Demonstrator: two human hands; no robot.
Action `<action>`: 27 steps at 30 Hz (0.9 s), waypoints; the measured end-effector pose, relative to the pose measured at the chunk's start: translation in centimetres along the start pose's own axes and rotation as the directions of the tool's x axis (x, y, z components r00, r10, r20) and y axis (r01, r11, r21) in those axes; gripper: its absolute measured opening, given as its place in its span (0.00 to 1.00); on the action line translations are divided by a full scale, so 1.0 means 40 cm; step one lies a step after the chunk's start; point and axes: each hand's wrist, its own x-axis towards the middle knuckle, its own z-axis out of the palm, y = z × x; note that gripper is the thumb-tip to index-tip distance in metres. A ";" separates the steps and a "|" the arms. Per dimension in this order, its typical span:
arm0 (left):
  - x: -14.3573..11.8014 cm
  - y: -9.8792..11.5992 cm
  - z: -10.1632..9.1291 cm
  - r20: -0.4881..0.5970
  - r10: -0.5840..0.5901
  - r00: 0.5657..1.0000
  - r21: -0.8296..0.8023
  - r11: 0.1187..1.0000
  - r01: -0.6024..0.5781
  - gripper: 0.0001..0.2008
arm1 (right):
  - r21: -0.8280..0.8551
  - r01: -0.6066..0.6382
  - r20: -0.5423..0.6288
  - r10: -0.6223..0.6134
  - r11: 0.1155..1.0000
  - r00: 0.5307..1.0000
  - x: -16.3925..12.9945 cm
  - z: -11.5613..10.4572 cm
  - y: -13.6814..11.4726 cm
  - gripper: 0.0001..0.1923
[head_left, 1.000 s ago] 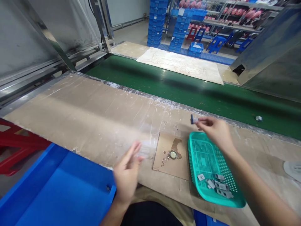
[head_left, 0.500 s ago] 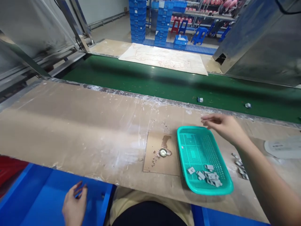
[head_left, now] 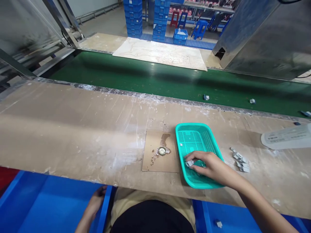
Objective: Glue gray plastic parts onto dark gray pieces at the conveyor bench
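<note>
Presently, from afar, I hold a small grey piece [head_left: 190, 163] pinched in my right hand [head_left: 206, 161], inside the green basket [head_left: 211, 140]. Just beside the basket, a pale disc [head_left: 162, 151] (dark stains [head_left: 165, 139] around it) lies on a cardboard square [head_left: 171, 165]. My left hand [head_left: 97, 198] dips into the blue bin [head_left: 55, 200]; its grip I cannot tell.

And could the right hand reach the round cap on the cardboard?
Probably yes: the right hand is near, with only the green basket's rim seemingly between it and the round cap.
</note>
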 end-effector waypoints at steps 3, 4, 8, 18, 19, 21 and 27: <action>-0.021 -0.020 -0.026 0.114 -0.053 0.992 -0.131 0.989 0.068 0.22 | 0.269 -0.045 -0.076 0.068 0.962 0.995 -0.003 -0.028 -0.023 0.15; -0.024 -0.033 -0.032 0.138 -0.094 0.986 -0.177 0.977 0.118 0.23 | 0.317 -0.039 -0.106 0.076 0.948 0.991 -0.002 -0.034 -0.033 0.17; -0.025 -0.097 -0.036 0.133 -0.251 0.959 -0.273 0.921 0.279 0.20 | 0.368 0.043 -0.197 0.032 0.929 0.980 0.028 -0.028 -0.074 0.19; -0.069 -0.112 -0.042 0.169 -0.314 0.934 -0.303 0.886 0.352 0.14 | 0.335 0.059 -0.308 0.050 0.940 0.950 0.122 0.032 -0.124 0.09; -0.074 -0.108 -0.046 0.182 -0.309 0.933 -0.312 0.882 0.353 0.14 | 0.277 0.063 -0.299 0.023 0.959 0.954 0.127 0.033 -0.127 0.07; -0.080 -0.097 -0.054 0.193 -0.294 0.936 -0.339 0.875 0.345 0.12 | 0.152 0.103 -0.275 -0.058 0.983 0.960 0.135 0.035 -0.133 0.06; -0.114 -0.004 -0.106 0.127 -0.177 0.976 -0.486 0.847 0.217 0.15 | -0.193 0.218 -0.265 -0.265 0.957 0.927 0.157 0.068 -0.127 0.12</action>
